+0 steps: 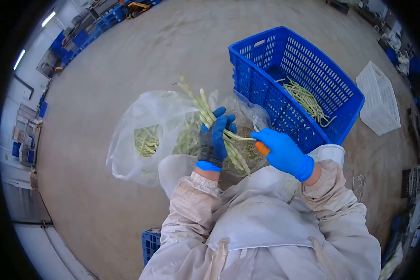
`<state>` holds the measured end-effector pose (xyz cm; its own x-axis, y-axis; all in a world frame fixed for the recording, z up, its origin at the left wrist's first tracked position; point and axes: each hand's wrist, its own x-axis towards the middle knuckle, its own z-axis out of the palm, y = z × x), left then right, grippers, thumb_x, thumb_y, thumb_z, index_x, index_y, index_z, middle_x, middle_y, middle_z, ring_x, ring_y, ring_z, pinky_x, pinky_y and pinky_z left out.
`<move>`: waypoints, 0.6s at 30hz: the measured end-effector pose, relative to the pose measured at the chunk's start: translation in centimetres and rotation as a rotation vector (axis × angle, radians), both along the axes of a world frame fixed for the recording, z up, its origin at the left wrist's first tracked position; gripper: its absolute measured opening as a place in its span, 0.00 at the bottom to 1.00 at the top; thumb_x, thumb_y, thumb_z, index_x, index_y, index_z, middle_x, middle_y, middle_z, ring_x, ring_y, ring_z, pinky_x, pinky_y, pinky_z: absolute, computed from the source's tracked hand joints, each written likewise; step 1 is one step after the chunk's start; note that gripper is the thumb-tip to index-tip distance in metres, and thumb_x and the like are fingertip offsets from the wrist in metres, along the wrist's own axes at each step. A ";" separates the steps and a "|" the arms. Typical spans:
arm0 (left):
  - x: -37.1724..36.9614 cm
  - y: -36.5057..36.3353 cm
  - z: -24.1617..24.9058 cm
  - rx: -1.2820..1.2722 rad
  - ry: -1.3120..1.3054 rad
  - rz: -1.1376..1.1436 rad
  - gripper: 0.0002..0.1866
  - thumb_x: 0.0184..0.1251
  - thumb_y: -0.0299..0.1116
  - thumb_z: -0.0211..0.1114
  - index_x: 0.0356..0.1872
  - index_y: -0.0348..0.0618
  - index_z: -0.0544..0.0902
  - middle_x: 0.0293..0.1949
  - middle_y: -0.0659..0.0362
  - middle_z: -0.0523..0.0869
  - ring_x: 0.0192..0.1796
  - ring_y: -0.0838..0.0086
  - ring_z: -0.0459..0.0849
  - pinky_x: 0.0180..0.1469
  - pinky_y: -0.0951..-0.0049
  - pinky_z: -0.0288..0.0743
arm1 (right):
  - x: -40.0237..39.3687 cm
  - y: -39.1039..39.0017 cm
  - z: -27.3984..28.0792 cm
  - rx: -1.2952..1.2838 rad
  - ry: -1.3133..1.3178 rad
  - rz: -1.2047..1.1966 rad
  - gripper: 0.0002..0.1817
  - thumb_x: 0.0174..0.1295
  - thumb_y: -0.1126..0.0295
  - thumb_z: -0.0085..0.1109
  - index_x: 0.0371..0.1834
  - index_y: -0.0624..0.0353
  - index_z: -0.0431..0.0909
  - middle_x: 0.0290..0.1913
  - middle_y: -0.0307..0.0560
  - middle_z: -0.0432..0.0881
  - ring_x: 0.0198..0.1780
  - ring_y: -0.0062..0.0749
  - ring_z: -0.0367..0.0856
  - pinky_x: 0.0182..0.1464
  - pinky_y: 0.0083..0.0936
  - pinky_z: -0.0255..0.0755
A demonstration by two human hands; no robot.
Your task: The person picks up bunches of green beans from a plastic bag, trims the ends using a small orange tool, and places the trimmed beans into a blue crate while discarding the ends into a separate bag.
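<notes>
My left hand (214,139), in a grey and blue work glove over a thin blue one, is closed around a bunch of pale long beans (202,103). The bunch slants, its ends sticking out above and below the fist. My right hand (284,151), in a thin blue glove, pinches the end of one bean drawn sideways from the bunch. An orange handle-like piece (262,149) shows under its fingers; the rest of that piece is hidden. Below the hands, a clear plastic bag (126,135) holds more beans (147,140).
A blue slatted crate (331,88) with a pile of beans (308,100) stands ahead on the right. Beyond it is a white crate (379,98). Another clear bag (254,112) with small scraps (249,151) lies by my knees. A blue crate corner (150,245) shows beside me.
</notes>
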<state>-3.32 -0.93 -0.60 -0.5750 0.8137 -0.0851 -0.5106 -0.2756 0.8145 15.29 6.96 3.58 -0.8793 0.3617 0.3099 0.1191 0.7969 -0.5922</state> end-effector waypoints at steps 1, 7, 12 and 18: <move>0.1 0.0 0.0 -0.018 0.012 0.015 0.21 0.65 0.30 0.57 0.58 0.36 0.70 0.38 0.52 0.83 0.32 0.72 0.80 0.36 0.72 0.78 | -0.2 0.0 -0.1 0.079 -0.014 -0.019 0.14 0.58 0.72 0.56 0.48 0.61 0.74 0.37 0.53 0.77 0.37 0.50 0.78 0.37 0.39 0.72; 0.9 0.3 0.1 -0.029 0.121 0.108 0.19 0.65 0.29 0.57 0.56 0.35 0.70 0.37 0.52 0.83 0.30 0.73 0.80 0.35 0.72 0.77 | -0.9 0.1 -1.8 0.382 -0.208 -0.127 0.12 0.59 0.74 0.55 0.46 0.63 0.74 0.37 0.54 0.78 0.36 0.47 0.78 0.35 0.34 0.73; 1.0 0.5 0.1 0.078 -0.045 0.134 0.20 0.65 0.30 0.58 0.58 0.38 0.69 0.39 0.53 0.82 0.34 0.73 0.80 0.38 0.72 0.77 | -1.4 1.7 -4.3 -0.869 0.278 -0.256 0.12 0.60 0.74 0.55 0.46 0.67 0.76 0.37 0.51 0.80 0.34 0.36 0.78 0.38 0.26 0.73; 0.6 0.1 0.1 0.238 -0.389 -0.111 0.22 0.66 0.32 0.57 0.61 0.42 0.67 0.45 0.55 0.80 0.40 0.73 0.79 0.45 0.70 0.77 | -0.4 3.3 -7.4 -0.687 0.202 -0.152 0.14 0.61 0.73 0.57 0.51 0.59 0.77 0.40 0.41 0.80 0.39 0.28 0.78 0.43 0.25 0.72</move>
<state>-2.70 -0.83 -0.52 -0.4460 0.8914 -0.0805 -0.8022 -0.3582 0.4777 14.86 10.21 -3.83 -0.7536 0.6463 0.1204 0.0341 0.2213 -0.9746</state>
